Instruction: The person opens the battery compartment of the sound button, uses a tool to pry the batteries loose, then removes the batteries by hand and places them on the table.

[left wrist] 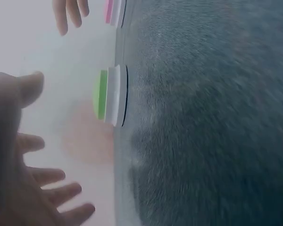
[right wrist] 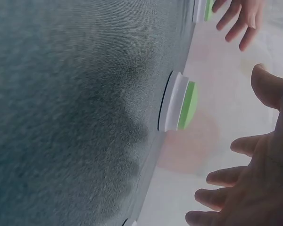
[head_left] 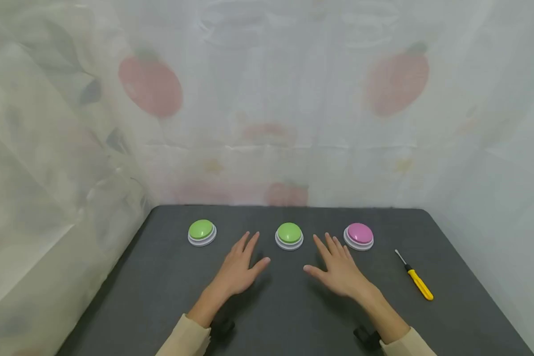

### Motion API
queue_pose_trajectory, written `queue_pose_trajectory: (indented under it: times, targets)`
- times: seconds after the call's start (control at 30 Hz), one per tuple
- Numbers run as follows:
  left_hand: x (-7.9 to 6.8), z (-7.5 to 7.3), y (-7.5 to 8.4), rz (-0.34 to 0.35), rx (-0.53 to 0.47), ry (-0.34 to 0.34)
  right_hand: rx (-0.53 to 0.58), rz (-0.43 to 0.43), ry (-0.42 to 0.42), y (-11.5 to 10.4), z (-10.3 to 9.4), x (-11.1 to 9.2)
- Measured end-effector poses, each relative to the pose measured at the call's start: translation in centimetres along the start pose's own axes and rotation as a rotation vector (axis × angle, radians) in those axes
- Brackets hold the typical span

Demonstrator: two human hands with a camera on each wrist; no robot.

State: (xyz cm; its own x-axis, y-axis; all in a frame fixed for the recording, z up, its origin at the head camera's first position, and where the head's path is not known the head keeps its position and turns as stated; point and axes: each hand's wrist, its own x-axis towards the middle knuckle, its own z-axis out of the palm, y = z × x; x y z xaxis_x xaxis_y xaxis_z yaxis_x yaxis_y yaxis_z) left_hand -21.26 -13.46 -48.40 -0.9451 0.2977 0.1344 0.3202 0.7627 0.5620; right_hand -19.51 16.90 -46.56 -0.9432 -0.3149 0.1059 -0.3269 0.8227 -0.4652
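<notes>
Both hands hover over a dark grey table with fingers spread and nothing held. My left hand [head_left: 238, 272] is between a green push button [head_left: 200, 230] on the left and a second green push button [head_left: 289, 233] in the middle. Just right of the middle button, my right hand [head_left: 340, 272] reaches forward, its fingertips near a pink push button [head_left: 359, 234]. Each button has a domed top on a white round base. In the left wrist view the middle button [left wrist: 111, 95] stands beyond the thumb; the right wrist view shows it [right wrist: 178, 102] too.
A screwdriver [head_left: 415, 277] with a yellow and black handle lies at the right of the table [head_left: 285, 316], its tip pointing away. A pale curtain [head_left: 267, 99] printed with fruit hangs behind the far edge and along the sides. Dark wrist straps show near both cuffs.
</notes>
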Motion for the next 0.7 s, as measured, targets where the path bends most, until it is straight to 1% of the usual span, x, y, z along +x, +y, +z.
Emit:
queue_pose_trajectory:
  times: [0.13,0.23,0.33,0.43,0.53,0.7]
  targets:
    - [0.9,0.2,-0.1,-0.002,-0.13,0.021,0.032,-0.012,0.004,-0.3,0.1,1.1]
    - [1.5,0.2,-0.2,-0.005,-0.193,0.035,0.052,-0.029,0.006,-0.5,0.3,2.1]
    - [2.1,0.4,-0.1,0.002,-0.237,0.05,0.065,-0.028,0.006,-0.6,0.4,2.9]
    - [2.8,0.6,-0.1,0.014,-0.279,0.08,0.085,-0.017,-0.004,-0.8,0.4,3.5]
    - [3.5,1.0,-0.2,0.006,-0.304,0.106,0.118,-0.005,-0.018,-1.0,0.5,4.1]
    - [5.2,1.6,-0.3,0.012,-0.348,0.12,0.179,0.001,-0.006,-0.6,1.0,5.4]
